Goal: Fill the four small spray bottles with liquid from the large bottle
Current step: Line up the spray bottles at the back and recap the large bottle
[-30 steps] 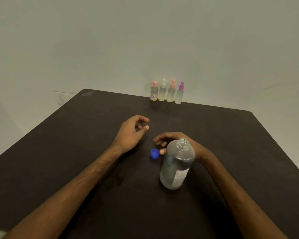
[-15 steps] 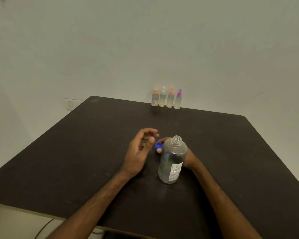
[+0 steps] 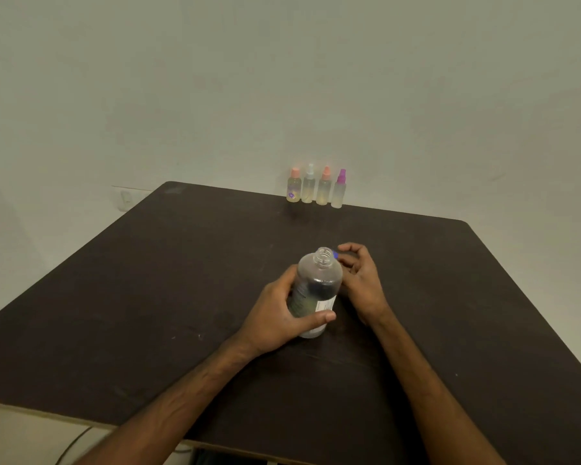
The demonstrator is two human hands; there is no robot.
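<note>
Head view, large bottle (image 3: 317, 290): upright on dark table (image 3: 148, 297), mouth open.
Left hand (image 3: 275, 317): wrapped round the bottle's body, thumb across the label.
Right hand (image 3: 363, 283): just right of the bottle, pinching blue cap (image 3: 335, 254) beside its neck.
Four small spray bottles (image 3: 316, 189): row well beyond the bottle, tops on.
Step, judged: capping; steady the bottle, seat cap square before twisting.

**Much Is Covered, Cropped or Too Small to Read**

Only a sliver of the blue cap (image 3: 335, 254) is seen at the fingertips of the right hand (image 3: 361, 280). The rest is covered by the neck of the large bottle (image 3: 317, 286). The fingers of the left hand (image 3: 275, 317) are hidden behind that bottle. The print on its label (image 3: 326, 303) cannot be read. The left forearm (image 3: 182, 397) and right forearm (image 3: 426, 380) are cut off by the lower edge. Fill levels in the four small spray bottles (image 3: 316, 191) cannot be told.
</note>
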